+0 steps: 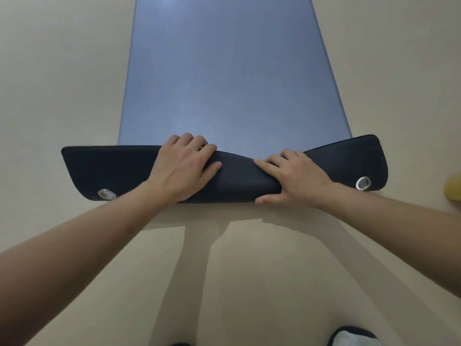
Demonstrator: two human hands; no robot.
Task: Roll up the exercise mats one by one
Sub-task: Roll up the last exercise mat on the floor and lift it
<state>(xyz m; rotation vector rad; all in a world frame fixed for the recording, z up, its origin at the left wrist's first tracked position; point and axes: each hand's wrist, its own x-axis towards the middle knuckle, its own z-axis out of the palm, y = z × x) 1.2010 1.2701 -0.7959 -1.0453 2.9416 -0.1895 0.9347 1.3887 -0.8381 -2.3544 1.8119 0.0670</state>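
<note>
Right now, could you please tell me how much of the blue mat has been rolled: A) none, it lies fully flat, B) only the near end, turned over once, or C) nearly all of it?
B: only the near end of the mat is turned over, dark underside and metal eyelets showing, where the left hand and right hand hold it; the rest lies flat on the floor.

Mat (224, 71) lies on floor (62, 96), running near to far, with its near end folded back onto itself. Left hand (182, 168) and right hand (296, 178) grip the fold mid-width, between left eyelet (106, 194) and right eyelet (363, 183). Shoe (354, 337) is nearest, right of centre; round object (452, 188) is on the floor, right of the fold.
</note>
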